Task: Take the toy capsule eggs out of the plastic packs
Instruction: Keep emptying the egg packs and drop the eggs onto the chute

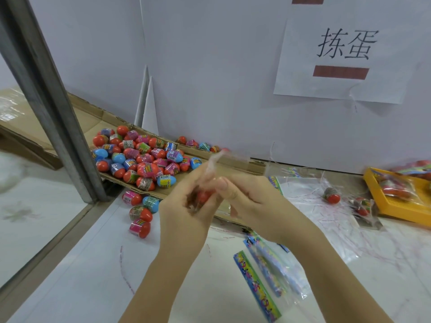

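**Egg may slip out**

The red egg sits in the pack, held between both hands; the left hand and right hand pinch the pack round it; a sudden tear could send the egg rolling off the table; blur hides the pack's mouth and most fingertips.

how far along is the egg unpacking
Done: a large pile of loose eggs lies on the flattened cardboard, and empty packs lie on the table. In hand: the left grip and right grip hold a clear pack with a red egg inside. Left: filled packs in the yellow tray, plus one pack beside it.
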